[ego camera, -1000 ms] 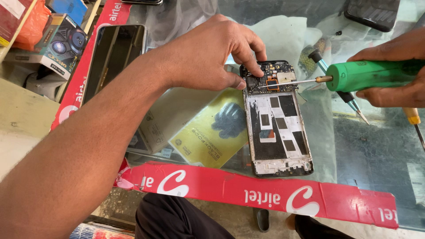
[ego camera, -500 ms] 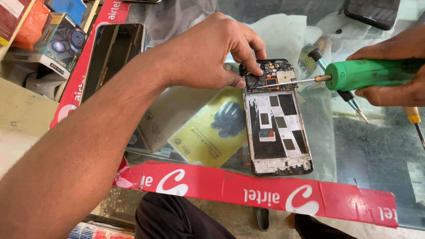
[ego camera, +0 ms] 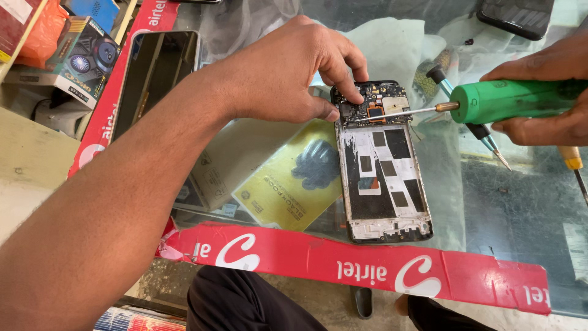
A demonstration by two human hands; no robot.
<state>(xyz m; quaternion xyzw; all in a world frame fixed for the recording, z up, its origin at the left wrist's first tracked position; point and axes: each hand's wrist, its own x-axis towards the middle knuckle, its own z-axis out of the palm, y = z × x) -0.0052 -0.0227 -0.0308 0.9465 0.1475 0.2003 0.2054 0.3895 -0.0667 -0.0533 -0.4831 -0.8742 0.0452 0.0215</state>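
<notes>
Red banner tape (ego camera: 343, 263) edges the near rim of the glass table (ego camera: 520, 208); below it, dark trousers and the floor show through. Just beyond the tape lies an opened phone frame (ego camera: 380, 178), back cover off, its long axis running away from the viewer, with black and white adhesive patches over its middle and a bare circuit board (ego camera: 373, 104) at its far end. Left of the frame, under the glass, lie a yellow packet (ego camera: 288, 178) and a grey one. The left hand (ego camera: 294, 73) reaches in from the near left; its thumb and forefinger press down on the left part of the circuit board, pinning the frame to the table. The right hand (ego camera: 551, 98) enters from the right edge, closed round the green handle of a screwdriver (ego camera: 508, 101), whose thin shaft lies nearly level and whose tip meets the board near the left fingertips. Two more small drivers (ego camera: 484, 135) rest on the glass beneath the green handle. Farther off lie another dark phone (ego camera: 514, 15) and crumpled clear plastic.
</notes>
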